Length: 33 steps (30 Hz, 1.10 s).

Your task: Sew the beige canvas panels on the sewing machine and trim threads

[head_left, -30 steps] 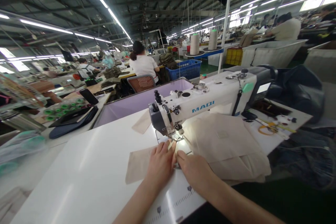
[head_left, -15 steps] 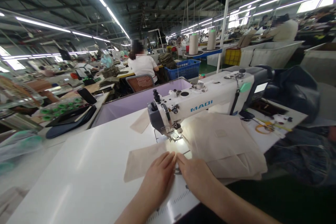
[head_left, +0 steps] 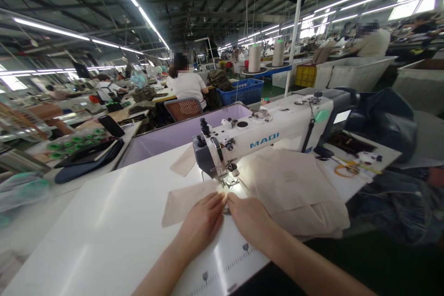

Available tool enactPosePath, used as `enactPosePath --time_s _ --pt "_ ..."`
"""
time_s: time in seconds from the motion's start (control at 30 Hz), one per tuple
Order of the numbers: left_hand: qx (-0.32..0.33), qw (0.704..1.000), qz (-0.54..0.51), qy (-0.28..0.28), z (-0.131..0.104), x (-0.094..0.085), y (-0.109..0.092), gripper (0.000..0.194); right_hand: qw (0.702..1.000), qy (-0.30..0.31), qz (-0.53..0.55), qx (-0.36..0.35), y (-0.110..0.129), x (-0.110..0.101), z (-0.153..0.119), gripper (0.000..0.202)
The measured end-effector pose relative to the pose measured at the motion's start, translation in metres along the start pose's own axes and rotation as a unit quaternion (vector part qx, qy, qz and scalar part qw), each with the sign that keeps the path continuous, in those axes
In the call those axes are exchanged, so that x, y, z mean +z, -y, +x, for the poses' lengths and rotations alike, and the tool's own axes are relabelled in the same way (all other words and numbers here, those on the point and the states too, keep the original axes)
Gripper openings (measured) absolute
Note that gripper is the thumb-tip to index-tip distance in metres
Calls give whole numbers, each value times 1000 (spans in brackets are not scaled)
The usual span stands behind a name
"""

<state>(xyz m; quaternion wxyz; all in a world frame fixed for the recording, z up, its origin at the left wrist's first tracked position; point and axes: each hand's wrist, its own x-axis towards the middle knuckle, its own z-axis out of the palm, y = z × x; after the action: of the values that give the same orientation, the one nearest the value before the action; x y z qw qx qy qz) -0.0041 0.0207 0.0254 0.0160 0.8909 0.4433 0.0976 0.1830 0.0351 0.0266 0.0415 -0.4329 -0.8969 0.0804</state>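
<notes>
A white sewing machine [head_left: 263, 138] stands on the white table [head_left: 114, 222], its lamp lighting the needle area. Just in front of the presser foot, my left hand [head_left: 205, 216] and my right hand [head_left: 247, 217] meet with fingertips almost touching. Both have their fingers pressed together on beige fabric at the needle plate; the edge between the fingertips is small and partly hidden. A beige fabric strip [head_left: 180, 203] extends left from my left hand. The larger beige fabric piece [head_left: 291, 185], with a small patch, lies right of the needle under the machine arm.
Another beige piece [head_left: 183, 162] lies behind the needle. Yellow-handled scissors [head_left: 343, 170] rest at the right. Beyond the table are a lilac-lined bin [head_left: 156, 145], thread cones [head_left: 254, 58], a blue basket [head_left: 243, 92] and a seated person [head_left: 189, 85].
Both hands have moved slightly forward and left toward the presser foot. The left fabric strip has shifted a little forward with them. The view has moved slightly.
</notes>
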Motion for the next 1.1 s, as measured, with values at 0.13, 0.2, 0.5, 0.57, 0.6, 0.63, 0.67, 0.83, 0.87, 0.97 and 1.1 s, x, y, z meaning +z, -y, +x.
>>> enactPosePath --time_s 0.13,0.2,0.5,0.57,0.6,0.63,0.67,0.83,0.87,0.97,1.1 --pt "-9 1000 3 -7 10 -3 11 38 1000 -17 6 -3 -3 -3 10 35" --pt "-12 1000 4 -12 15 -3 17 36 1000 -23 8 -3 -4 -4 13 35" --pt "-8 999 16 -52 24 6 36 34 999 -33 -13 26 8 14 2 36" --pt "-14 998 26 -56 22 11 37 36 998 -45 -21 31 11 21 -3 40" --pt "-17 998 29 -57 21 13 38 36 998 -50 -23 30 12 23 -5 42" --pt "-20 998 33 -58 20 15 38 37 998 -54 -25 29 13 25 -7 43" --pt "-24 998 35 -56 20 16 38 37 998 -58 -27 29 13 27 -8 44" --pt "-73 996 46 -28 18 7 28 35 998 -57 -20 29 13 26 -9 45" --pt "-84 995 46 -18 18 3 22 33 998 -58 -12 32 13 25 -9 43" --pt "-91 996 10 13 14 -7 4 26 997 -68 15 45 13 19 -12 38" --pt "-45 996 -72 -2 3 -2 -12 38 996 -48 33 61 15 11 -18 37"
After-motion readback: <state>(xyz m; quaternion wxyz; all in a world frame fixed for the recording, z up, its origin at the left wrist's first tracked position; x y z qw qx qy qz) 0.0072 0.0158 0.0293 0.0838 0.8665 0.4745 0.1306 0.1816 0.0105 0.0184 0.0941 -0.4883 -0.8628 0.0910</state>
